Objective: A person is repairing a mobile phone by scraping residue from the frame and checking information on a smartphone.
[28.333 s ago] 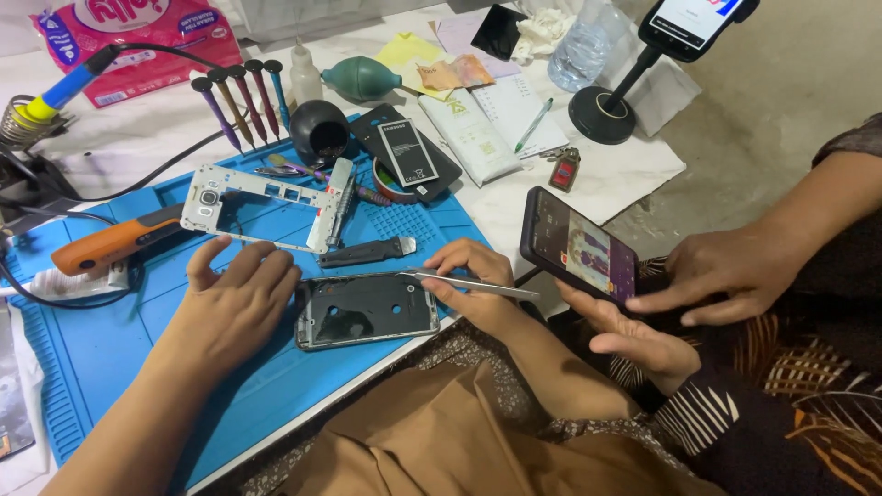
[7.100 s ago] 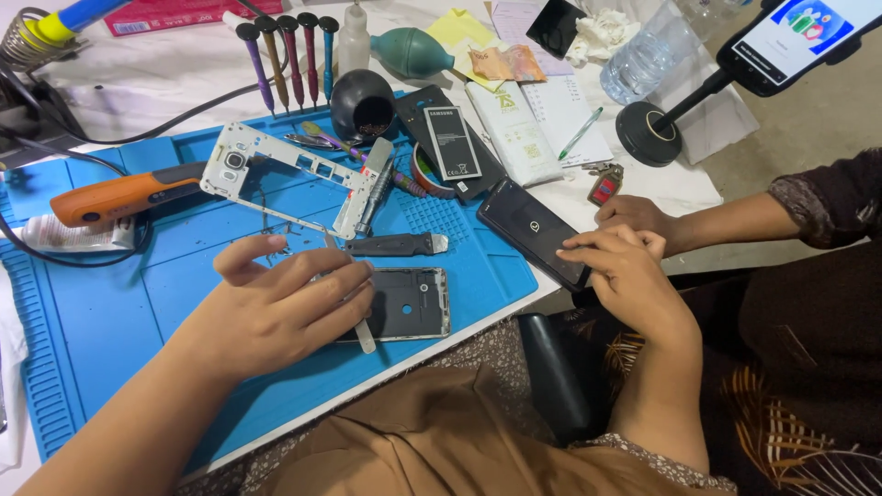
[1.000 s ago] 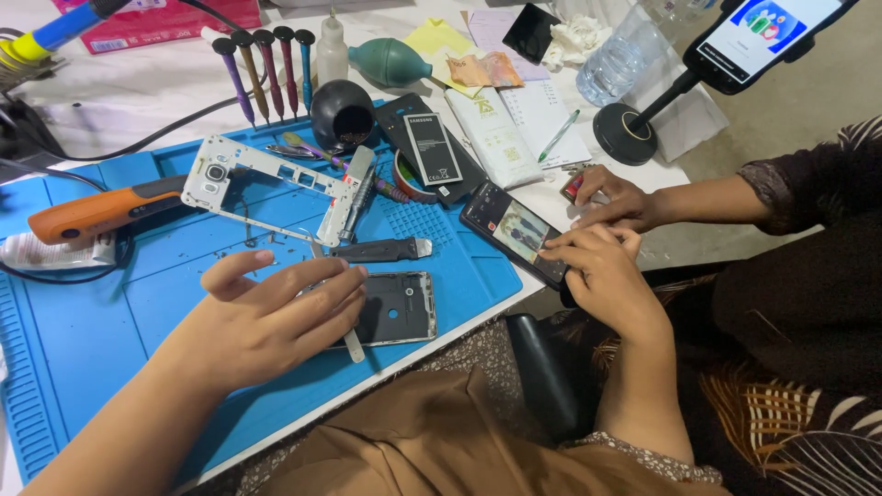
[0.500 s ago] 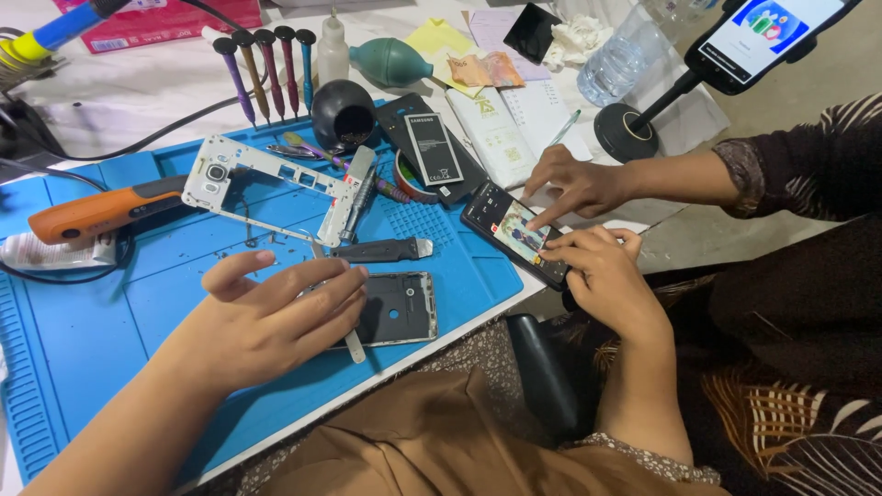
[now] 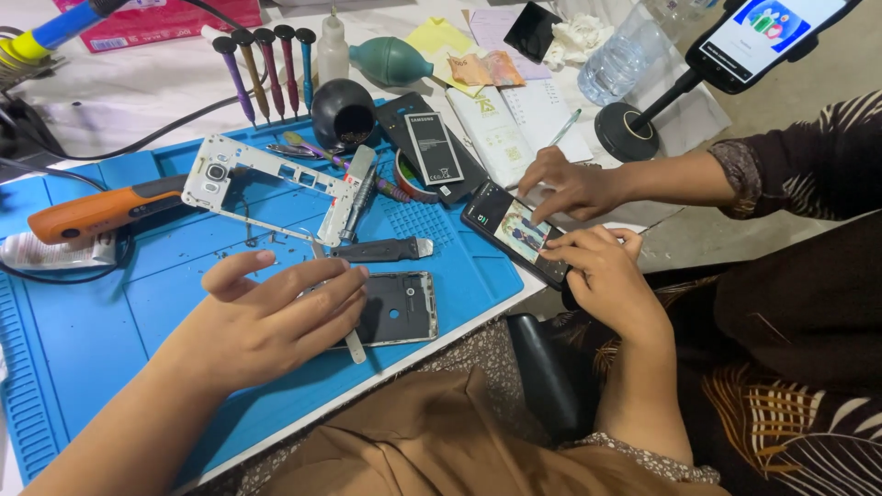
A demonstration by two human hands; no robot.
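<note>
My left hand (image 5: 266, 321) rests on the blue work mat (image 5: 83, 340), its fingers closed around a thin metal pry tool (image 5: 354, 345). The hand half covers an opened phone body (image 5: 400, 308) lying flat on the mat. My right hand (image 5: 606, 280) grips the near end of a black phone with a lit screen (image 5: 516, 230), which lies over the mat's right edge. Another person's hand (image 5: 570, 184), in a dark patterned sleeve, touches that phone's far end.
A white phone frame (image 5: 276, 179), a black-handled tool (image 5: 381, 248), an orange-handled tool (image 5: 101, 213), a battery (image 5: 432, 147), upright screwdrivers (image 5: 266, 64), a black cup (image 5: 342, 115), a green blower (image 5: 390, 60), a notebook (image 5: 519, 124), a water bottle (image 5: 620, 60) and a phone on a stand (image 5: 763, 37).
The other person's hand has slid from beside the lit phone onto its far end. My right hand stays on its near end; my left hand has barely moved.
</note>
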